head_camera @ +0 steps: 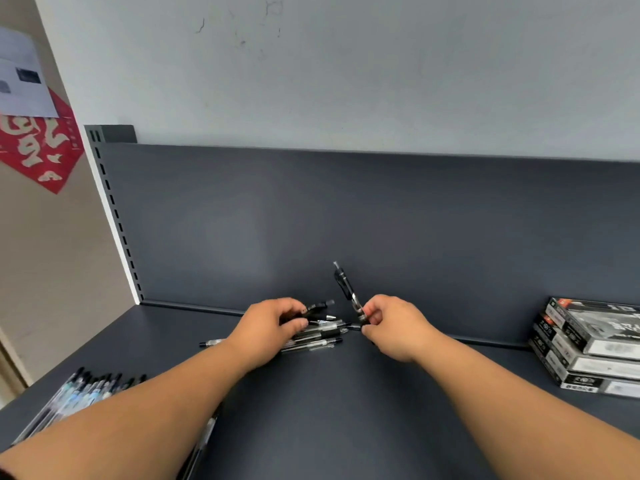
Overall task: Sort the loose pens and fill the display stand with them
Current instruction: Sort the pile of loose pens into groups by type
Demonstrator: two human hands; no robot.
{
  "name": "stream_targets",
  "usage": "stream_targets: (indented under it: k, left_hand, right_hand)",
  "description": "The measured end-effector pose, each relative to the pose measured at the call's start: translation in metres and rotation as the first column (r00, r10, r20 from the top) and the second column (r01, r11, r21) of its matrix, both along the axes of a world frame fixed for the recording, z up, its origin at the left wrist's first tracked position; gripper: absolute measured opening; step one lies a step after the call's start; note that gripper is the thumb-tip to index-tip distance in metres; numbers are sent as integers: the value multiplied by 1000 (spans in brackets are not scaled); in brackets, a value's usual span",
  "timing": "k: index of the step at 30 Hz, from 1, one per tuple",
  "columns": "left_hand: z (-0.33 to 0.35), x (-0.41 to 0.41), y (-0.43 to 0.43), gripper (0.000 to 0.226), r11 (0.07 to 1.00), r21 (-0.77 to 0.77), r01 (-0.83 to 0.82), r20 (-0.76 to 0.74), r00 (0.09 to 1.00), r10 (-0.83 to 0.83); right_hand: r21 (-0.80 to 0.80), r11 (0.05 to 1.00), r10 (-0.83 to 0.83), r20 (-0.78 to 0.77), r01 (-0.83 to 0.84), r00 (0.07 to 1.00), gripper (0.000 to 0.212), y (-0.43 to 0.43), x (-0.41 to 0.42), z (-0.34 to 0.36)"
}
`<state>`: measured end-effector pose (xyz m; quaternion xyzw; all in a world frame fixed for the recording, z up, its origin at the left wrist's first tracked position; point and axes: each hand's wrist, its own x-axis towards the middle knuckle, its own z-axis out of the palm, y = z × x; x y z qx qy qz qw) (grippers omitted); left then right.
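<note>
Here, the right hand (394, 327) pinches a pen (348, 289) by its lower end, so the pen stands tilted toward 11 o'clock above the shelf (346, 410), clip end up. The left hand (268, 327) is curled round a black pen (317, 308) at the top of the pile (318, 339), which lies just below the middle of the view, between the two hands and partly under the left one. A sorted-looking row (83, 389) lies at 8 o'clock, partly hidden by the left forearm; stacked boxes (588, 348) sit at 4 o'clock. No stand shows. The likeliest slip, I judge, is at the right hand: a grip so low on a leaning pen leaves most of its length free, and a knock against the black pen, which is near, could twist it loose into the pile. The left hand's weight may also roll round pens apart; a stray pen (211, 342) lies out at the pile's 9 o'clock. The left forearm, passing over the row, could scatter it if it drops.
</note>
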<state>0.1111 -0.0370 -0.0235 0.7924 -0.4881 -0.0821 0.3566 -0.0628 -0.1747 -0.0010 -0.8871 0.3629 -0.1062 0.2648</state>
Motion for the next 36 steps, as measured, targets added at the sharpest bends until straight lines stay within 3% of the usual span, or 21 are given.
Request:
stream_targets:
  k: [3, 7, 11, 18, 21, 24, 27, 31, 36]
  left_hand:
    - [17, 4, 2, 7, 975, -204, -94, -116, 991, 71]
    - [37, 15, 11, 7, 914, -352, -200, -426, 904, 34]
    - [42, 14, 19, 12, 904, -345, -252, -643, 765, -32]
    - [39, 8, 27, 13, 897, -345, -275, -782, 614, -113]
    - [41, 15, 33, 11, 880, -347, -323, -746, 664, -51]
    - [39, 26, 40, 8, 863, -346, -369, -706, 708, 19]
    - [34, 37, 46, 8, 863, -331, -383, -691, 721, 55]
    - [28, 42, 51, 7, 869, -323, -375, -669, 740, 71]
    - [24, 41, 52, 8, 879, -318, -354, -662, 747, 62]
  right_hand:
    - [91, 995, -35, 96, 26, 995, 10, 3, 0, 2]
    - [97, 995, -1, 201, -19, 980, 9, 15, 6, 10]
    - [125, 987, 61, 308, -103, 950, 15, 36, 28, 14]
    - [50, 970, 211, 305, -237, 929, 21, 59, 61, 12]
    - [10, 962, 265, 203, -272, 943, 26, 55, 68, 10]
    - [-123, 964, 227, -94, -237, 969, 38, 43, 73, -1]
    - [-253, 931, 180, -307, -262, 935, 36, 37, 77, -12]
    - [-422, 864, 82, -418, -274, 905, 29, 38, 86, -12]
    - [-490, 842, 1, -414, -224, 910, 27, 36, 89, -11]
